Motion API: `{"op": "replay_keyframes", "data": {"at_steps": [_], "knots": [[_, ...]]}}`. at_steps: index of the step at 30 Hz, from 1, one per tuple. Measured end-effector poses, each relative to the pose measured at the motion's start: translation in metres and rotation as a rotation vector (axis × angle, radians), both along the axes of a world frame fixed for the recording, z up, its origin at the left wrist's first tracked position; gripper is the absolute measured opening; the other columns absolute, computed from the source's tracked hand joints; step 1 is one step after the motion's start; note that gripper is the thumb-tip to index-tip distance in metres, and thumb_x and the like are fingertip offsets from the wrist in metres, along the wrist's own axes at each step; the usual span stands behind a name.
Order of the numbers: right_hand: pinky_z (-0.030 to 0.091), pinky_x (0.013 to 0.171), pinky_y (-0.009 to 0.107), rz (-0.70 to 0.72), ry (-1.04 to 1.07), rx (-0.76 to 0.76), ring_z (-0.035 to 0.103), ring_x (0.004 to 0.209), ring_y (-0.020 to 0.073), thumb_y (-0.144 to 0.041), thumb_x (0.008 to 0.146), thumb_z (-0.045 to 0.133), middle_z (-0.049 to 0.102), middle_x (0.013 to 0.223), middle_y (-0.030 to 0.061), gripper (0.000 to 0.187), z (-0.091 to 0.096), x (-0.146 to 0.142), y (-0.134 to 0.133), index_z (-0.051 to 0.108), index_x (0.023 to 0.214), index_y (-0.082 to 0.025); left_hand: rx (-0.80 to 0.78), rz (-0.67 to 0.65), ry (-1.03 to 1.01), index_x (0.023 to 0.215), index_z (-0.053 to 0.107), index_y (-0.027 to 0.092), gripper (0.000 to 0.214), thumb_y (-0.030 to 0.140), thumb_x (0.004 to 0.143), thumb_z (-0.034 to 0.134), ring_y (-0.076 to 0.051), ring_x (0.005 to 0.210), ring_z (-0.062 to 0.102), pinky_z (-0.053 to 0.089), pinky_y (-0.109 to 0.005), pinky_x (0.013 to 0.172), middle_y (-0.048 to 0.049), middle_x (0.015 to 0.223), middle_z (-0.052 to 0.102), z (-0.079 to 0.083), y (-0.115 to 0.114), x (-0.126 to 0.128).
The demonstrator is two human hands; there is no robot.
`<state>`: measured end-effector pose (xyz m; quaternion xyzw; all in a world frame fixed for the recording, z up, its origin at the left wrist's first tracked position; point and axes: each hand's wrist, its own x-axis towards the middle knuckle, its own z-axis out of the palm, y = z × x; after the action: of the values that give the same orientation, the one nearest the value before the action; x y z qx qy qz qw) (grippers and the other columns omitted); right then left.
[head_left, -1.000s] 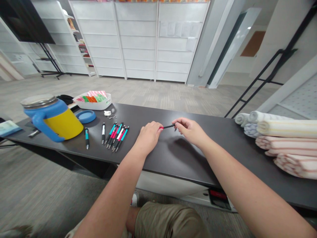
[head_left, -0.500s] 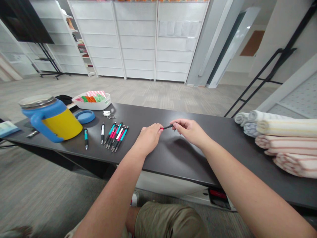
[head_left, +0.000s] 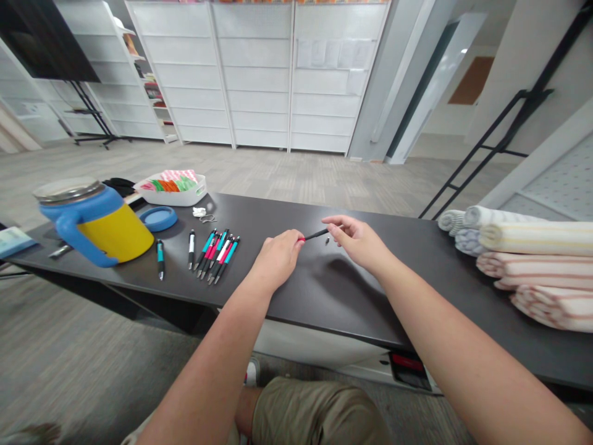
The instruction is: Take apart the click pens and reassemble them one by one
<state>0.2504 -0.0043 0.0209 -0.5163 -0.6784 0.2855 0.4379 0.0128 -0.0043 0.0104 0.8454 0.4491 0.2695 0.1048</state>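
Two hands meet over the middle of the dark table [head_left: 324,290]. The left hand [head_left: 277,258] is curled shut, its fingertips pinched on the red end of a thin black pen [head_left: 315,235] that slants up and to the right, just above the tabletop. The right hand [head_left: 359,242] sits just right of the pen's free end with its fingers loosely apart and off the pen; whether it holds anything tiny I cannot tell. One small dark bit [head_left: 327,240] lies on the table just under that free end, between the two hands. Left of centre lies a bunch of pens [head_left: 217,248] in teal, pink and black, packed side by side, with a white pen [head_left: 191,249] and a teal pen [head_left: 160,258] lying apart further left. At the left edge stands a yellow jug [head_left: 99,227] with a blue handle, a blue lid [head_left: 158,217] beside it and a white tray [head_left: 172,193] of coloured packets behind. Rolled towels [head_left: 532,259] are stacked at the right edge.
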Motion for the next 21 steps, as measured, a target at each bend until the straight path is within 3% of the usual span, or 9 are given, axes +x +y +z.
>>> {"op": "replay_keyframes", "data": {"at_steps": [3,6,21], "knots": [[0.049,0.065,0.032,-0.077,0.093,0.08,0.058,0.072,0.0163,-0.048,0.091,0.068,0.068,0.09,0.0027,0.03,-0.0006,0.0065,0.0046,0.064,0.111,-0.025,0.011,0.023,0.008,0.113,0.061,0.024,0.023,0.031,0.108,0.041,-0.024,0.106,0.068,0.046,-0.038,0.089,-0.0058,0.113,0.073,-0.0024,0.0017,-0.0002],[0.048,0.067,0.031,-0.029,0.153,0.097,0.06,0.075,0.0161,-0.042,0.087,0.073,0.068,0.093,0.0023,0.031,0.0011,0.0087,0.0054,0.057,0.108,-0.026,0.018,0.029,0.013,0.114,0.061,0.024,0.023,0.03,0.108,0.041,-0.024,0.106,0.068,0.046,-0.038,0.089,-0.0059,0.113,0.073,-0.0032,0.0026,-0.0005],[0.046,0.066,0.032,0.033,0.188,-0.075,0.06,0.068,0.0152,-0.046,0.076,0.084,0.073,0.088,0.0013,0.051,0.0093,0.0024,-0.0041,0.049,0.106,-0.026,0.015,0.002,0.01,0.115,0.064,0.024,0.026,0.031,0.108,0.04,-0.024,0.109,0.067,0.048,-0.037,0.093,-0.0069,0.114,0.072,-0.0015,0.0019,-0.0009]]}}
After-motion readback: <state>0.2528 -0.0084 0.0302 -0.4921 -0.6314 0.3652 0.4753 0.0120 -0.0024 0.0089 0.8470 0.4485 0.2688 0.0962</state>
